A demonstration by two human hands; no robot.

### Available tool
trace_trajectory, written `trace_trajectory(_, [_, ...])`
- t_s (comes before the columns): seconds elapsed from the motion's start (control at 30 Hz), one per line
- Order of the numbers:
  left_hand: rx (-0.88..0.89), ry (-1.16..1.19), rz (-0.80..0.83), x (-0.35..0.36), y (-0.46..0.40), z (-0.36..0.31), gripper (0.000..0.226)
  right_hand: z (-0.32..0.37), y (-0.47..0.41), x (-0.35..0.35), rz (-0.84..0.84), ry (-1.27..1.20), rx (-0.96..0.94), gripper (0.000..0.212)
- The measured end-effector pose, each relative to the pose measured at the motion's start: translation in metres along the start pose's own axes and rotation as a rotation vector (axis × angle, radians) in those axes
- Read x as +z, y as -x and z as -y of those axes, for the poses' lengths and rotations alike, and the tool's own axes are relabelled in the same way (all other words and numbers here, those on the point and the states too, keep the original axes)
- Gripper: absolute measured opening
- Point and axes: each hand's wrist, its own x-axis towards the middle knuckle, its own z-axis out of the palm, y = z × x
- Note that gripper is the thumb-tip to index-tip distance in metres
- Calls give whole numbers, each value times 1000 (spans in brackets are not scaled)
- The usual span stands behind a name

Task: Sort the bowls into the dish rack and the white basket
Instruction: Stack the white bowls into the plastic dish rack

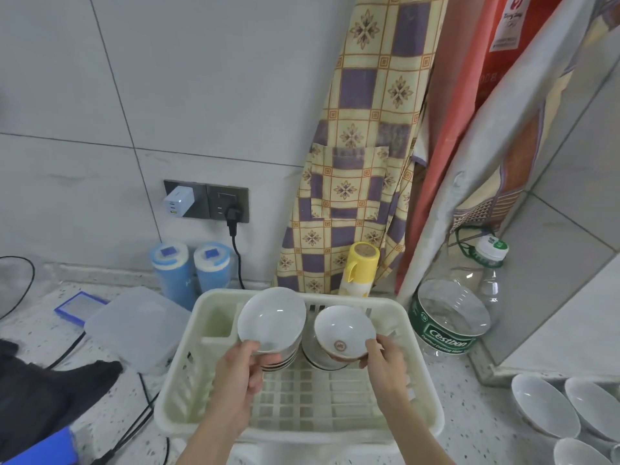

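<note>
speckled counter (469, 427), grey tiled wall (201, 78), checked apron (362, 146) hanging | cream dish rack (416, 364) holds two bowl stacks | left hand (240, 374) grips left bowl (271, 322) by rim | right hand (385, 365) pinches right bowl (344, 328) | spare bowls (543, 404) lower right on counter

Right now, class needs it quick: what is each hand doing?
Left hand: holding the rim of a white bowl over the dish rack.
Right hand: holding a smaller bowl with a red emblem.
</note>
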Motion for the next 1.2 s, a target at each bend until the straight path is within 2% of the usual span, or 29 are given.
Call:
trace_trajectory(0.2, [-2,10,-16,0,1,-1,26,-6,-1,4,105,88,-24,20])
trace_trajectory(0.7, [6,-4,-50,1,2,-3,25,-15,-5,8,129,316,-20,33])
trace_trajectory(1.07, [6,-13,-62,2,3,-1,24,-17,-8,11,165,308,-30,34])
trace_trajectory(1.2, [35,-104,-66,5,4,-3,23,-15,-6,9,83,227,1,25])
